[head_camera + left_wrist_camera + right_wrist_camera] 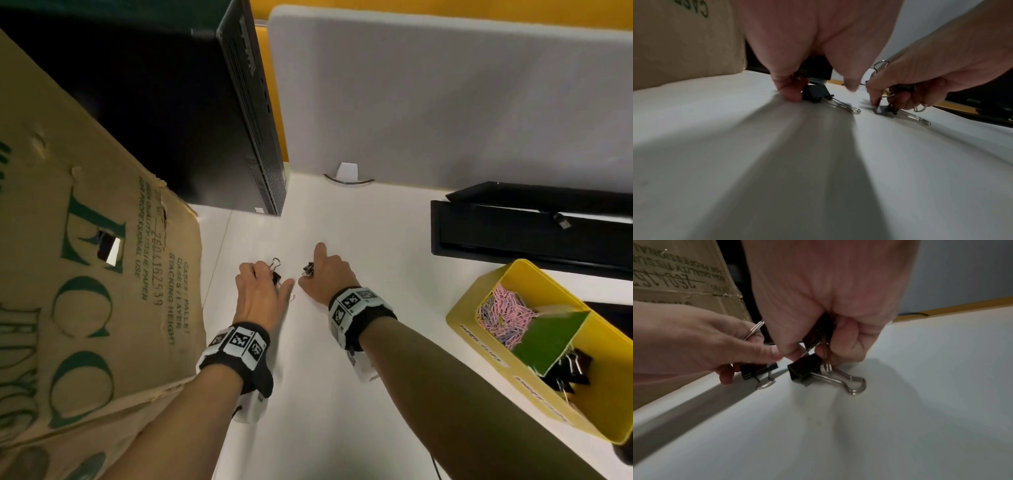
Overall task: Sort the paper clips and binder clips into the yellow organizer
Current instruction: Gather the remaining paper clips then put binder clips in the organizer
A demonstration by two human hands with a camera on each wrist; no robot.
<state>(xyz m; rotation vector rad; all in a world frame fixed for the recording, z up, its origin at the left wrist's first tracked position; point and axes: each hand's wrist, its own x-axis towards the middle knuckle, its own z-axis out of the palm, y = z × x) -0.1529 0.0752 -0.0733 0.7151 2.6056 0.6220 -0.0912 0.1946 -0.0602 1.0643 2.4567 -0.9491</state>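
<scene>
On the white desk my two hands work side by side. My left hand holds one black binder clip in its curled fingers, and its fingertips touch a second clip lying on the desk. My right hand grips a clip in its palm, while thumb and finger close on another clip on the desk. At the right stands the yellow organizer, with pastel paper clips in its far part and black binder clips in its near part, behind a green divider.
A large cardboard box leans in along the left edge, close to my left hand. A black computer tower and a grey partition stand behind. A black tray lies at the back right, beyond the organizer.
</scene>
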